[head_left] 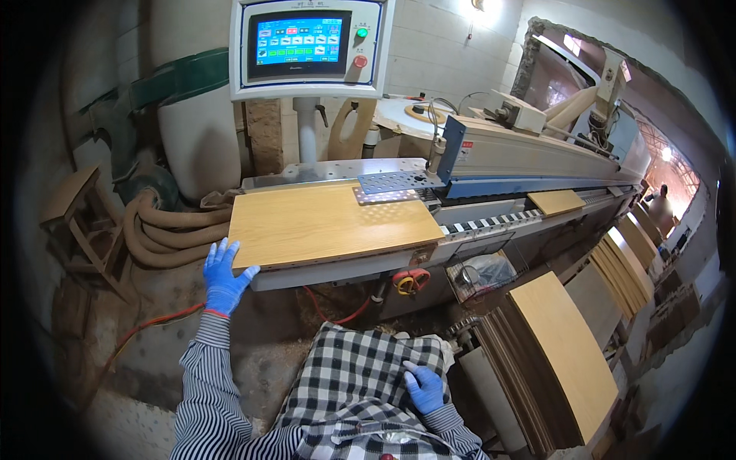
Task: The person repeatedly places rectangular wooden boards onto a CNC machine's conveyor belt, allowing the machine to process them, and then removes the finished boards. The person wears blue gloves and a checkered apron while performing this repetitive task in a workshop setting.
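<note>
A wood-grain panel [322, 226] lies flat on the bed of an edge banding machine [529, 157]. Its right part passes beneath a perforated plate [395, 182]. At the panel's near left corner is my left hand [225, 280], gloved in blue. Its fingers spread along the left end, and the thumb points along the near edge; it does not wrap round the panel. My right hand [426, 389], in a matching glove, rests low over my checked apron [360, 368]. Its fingers are loosely bent and apart, and nothing shows in them.
A control screen [299, 44] stands above the bed. Farther along the machine lies another panel [556, 202]. Stacked panels [563, 353] stand at my right. Thick hoses [165, 234] and a wooden stool [84, 218] are at left. A person [661, 205] is far right.
</note>
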### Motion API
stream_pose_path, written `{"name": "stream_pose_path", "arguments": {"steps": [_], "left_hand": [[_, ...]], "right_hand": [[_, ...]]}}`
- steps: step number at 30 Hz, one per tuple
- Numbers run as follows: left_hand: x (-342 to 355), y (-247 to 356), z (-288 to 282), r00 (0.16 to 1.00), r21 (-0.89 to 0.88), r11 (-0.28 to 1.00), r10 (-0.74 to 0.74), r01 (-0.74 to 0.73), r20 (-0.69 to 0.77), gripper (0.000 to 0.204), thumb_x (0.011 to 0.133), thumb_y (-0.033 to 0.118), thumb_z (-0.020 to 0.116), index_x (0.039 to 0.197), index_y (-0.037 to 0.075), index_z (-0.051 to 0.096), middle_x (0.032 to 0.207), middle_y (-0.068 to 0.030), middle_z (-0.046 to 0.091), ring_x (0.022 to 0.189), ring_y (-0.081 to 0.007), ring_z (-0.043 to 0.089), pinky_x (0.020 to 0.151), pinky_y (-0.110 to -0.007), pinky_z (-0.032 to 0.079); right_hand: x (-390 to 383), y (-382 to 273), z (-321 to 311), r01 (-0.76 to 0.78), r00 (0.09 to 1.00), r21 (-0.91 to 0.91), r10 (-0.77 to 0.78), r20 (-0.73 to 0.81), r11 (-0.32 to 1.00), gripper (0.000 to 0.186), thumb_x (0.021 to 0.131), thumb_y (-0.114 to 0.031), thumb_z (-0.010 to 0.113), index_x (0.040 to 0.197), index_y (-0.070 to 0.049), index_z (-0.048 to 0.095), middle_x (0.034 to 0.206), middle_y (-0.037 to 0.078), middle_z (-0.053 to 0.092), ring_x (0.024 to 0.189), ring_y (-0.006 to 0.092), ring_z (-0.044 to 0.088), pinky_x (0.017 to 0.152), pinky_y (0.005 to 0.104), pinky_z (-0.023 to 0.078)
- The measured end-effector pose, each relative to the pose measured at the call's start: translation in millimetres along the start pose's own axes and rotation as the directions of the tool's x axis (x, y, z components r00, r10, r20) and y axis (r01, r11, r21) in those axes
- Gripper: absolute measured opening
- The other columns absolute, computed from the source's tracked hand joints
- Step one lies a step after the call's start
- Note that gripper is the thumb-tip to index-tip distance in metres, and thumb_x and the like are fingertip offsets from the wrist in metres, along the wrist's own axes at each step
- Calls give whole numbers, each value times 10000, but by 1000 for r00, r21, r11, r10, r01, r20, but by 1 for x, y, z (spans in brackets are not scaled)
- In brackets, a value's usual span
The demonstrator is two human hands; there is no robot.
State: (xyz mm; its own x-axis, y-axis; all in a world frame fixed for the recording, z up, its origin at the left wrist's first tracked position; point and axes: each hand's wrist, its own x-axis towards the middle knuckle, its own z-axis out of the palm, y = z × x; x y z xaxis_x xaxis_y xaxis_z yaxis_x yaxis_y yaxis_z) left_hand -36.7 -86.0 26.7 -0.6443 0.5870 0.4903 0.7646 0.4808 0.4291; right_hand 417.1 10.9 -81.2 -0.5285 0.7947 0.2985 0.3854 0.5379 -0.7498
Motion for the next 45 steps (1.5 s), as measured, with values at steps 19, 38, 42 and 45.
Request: {"name": "stream_pose_path", "arguments": {"steps": [19,38,42,45], "left_hand": [[-8,-28,2,998,-294,955,18,-33,-54,484,807,169,732,1255,47,593,1352,-147,537,1331,-310,408,1107,-410,326],[-3,-5,8,999,-369,929,-30,15,-34,531,770,181,764,1252,34,596,1348,-191,527,1330,-317,406,1102,-410,331],[-2,-5,15,997,-301,954,-7,-17,-79,556,749,247,782,1247,68,609,1360,-217,504,1322,-350,401,1100,-439,321],[0,8,17,997,-262,965,-35,17,-64,573,731,301,792,1240,102,619,1378,-226,479,1322,-369,385,1101,-459,307]], "right_hand": [[3,2,0,111,994,-4,-111,-14,994,231,878,-137,626,1090,-62,677,824,153,660,749,300,641,684,369,509],[4,1,0,93,996,-17,-92,13,996,241,875,-127,621,1100,-61,677,820,155,661,749,296,646,694,361,514],[4,2,-2,51,999,49,-52,3,997,246,896,-148,613,1118,-59,673,843,154,666,756,278,650,702,345,514],[5,-2,-8,-41,999,106,37,35,994,246,911,-161,605,1118,-45,670,933,156,692,849,280,674,791,339,527]]}}
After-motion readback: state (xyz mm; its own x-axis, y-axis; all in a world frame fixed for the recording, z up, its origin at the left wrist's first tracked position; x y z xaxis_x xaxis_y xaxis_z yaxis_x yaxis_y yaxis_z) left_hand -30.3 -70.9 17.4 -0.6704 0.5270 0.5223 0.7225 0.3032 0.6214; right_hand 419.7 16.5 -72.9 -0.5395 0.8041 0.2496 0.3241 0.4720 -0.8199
